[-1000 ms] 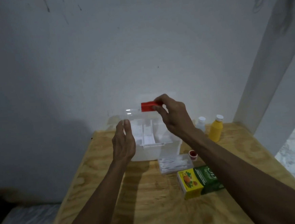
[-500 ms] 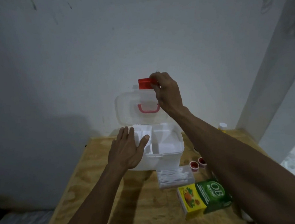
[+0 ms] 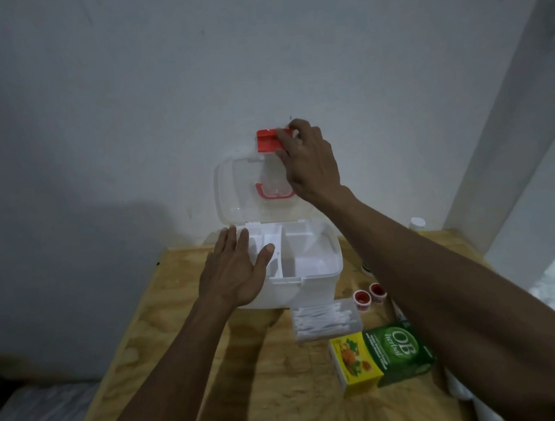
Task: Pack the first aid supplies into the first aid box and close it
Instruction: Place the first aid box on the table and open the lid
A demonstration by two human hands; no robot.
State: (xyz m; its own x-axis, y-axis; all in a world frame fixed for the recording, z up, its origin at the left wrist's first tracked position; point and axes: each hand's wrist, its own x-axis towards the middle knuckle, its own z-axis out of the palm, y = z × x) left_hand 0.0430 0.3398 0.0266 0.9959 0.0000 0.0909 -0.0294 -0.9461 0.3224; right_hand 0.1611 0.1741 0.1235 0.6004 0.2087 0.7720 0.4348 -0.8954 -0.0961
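Observation:
The white first aid box (image 3: 320, 266) stands open at the far end of the wooden table (image 3: 167, 352), its white inner tray showing. Its clear lid (image 3: 234, 187) stands upright against the wall, with a red handle (image 3: 273, 194) and a red latch (image 3: 265, 140) on top. My right hand (image 3: 309, 161) pinches the latch and upper lid edge. My left hand (image 3: 237, 270) rests flat on the box's left front corner, fingers spread. To the right of the box lie a clear case of cotton swabs (image 3: 326, 319), two small red-capped jars (image 3: 369, 294) and a green-and-yellow carton (image 3: 380, 356).
A grey wall stands right behind the box. A white bottle cap (image 3: 416, 222) shows behind my right forearm, which hides more items at the table's right side. A white pillar (image 3: 508, 125) rises at right. Bare wood lies in front of and left of the box.
My right hand has swung the lid from nearly flat up to upright against the wall. My left hand has slid onto the box's front left corner. The view has tilted downward.

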